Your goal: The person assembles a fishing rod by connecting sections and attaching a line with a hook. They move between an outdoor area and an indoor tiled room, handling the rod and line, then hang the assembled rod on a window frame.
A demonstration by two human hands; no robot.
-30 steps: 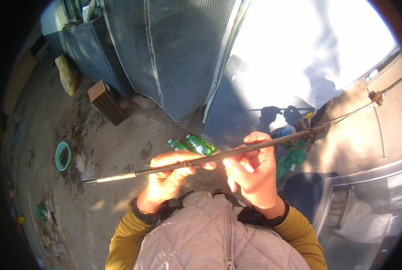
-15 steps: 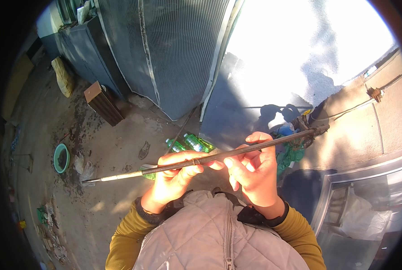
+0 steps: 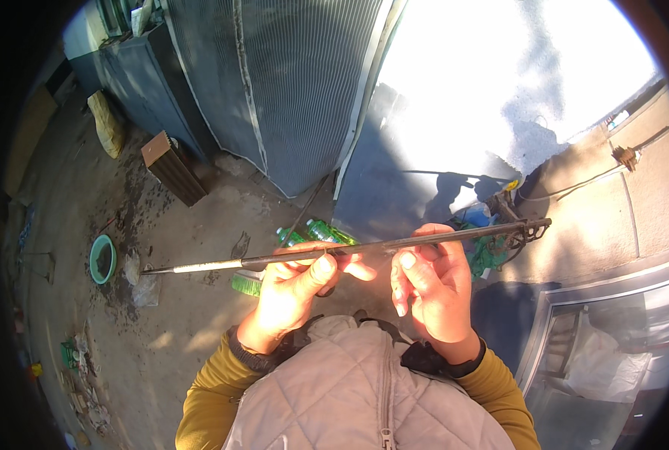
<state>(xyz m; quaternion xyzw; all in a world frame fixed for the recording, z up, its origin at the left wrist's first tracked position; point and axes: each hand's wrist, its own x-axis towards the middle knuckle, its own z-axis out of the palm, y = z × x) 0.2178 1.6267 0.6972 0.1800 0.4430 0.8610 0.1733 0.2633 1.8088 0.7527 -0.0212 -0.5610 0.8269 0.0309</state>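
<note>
A long, thin dark rod (image 3: pixel 372 248) with a paler section near its left tip lies almost level across both hands. At its right end is a knobbly fitting with small loops. My left hand (image 3: pixel 293 289) grips the rod left of its middle, thumb in front and fingers behind. My right hand (image 3: pixel 439 289) holds it farther right, with bent fingers behind the shaft and the thumb close below it. A little thin material, perhaps wire, shows at the left thumb; its kind is unclear.
Green bottles (image 3: pixel 327 232) and a green brush head (image 3: pixel 247 283) lie beyond my hands. A turquoise basin (image 3: pixel 103 259), a brown box-like object (image 3: pixel 174 168) and a yellow sack (image 3: pixel 106 124) stand left. A ribbed grey panel (image 3: pixel 297 82) rises ahead; a glazed frame (image 3: pixel 544 330) is at right.
The rod has turned nearer to level: its left tip has risen in the picture and its right end has dropped slightly. My right hand has shifted a little right.
</note>
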